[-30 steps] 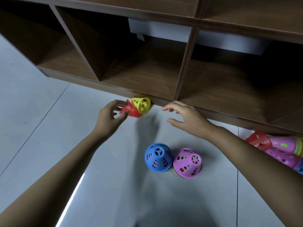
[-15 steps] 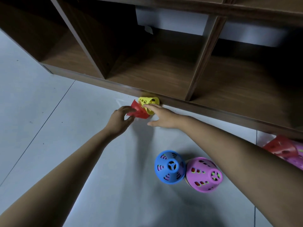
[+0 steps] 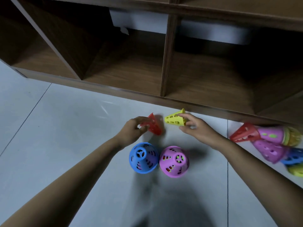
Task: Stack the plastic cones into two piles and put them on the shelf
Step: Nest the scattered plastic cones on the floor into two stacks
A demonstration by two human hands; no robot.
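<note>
Two hands each hold one cone just in front of the wooden shelf (image 3: 114, 89). The left hand (image 3: 132, 130) has its fingers curled around a blurred red cone (image 3: 154, 126). Nearer, a blue cone (image 3: 143, 158) and a pink cone (image 3: 173, 161) stand side by side on the floor (image 3: 57, 136). The right hand (image 3: 196, 128) pinches a yellow cone (image 3: 174, 119) with its fingers. At the far right, more cones (image 3: 265, 140) lie on their sides.
</note>
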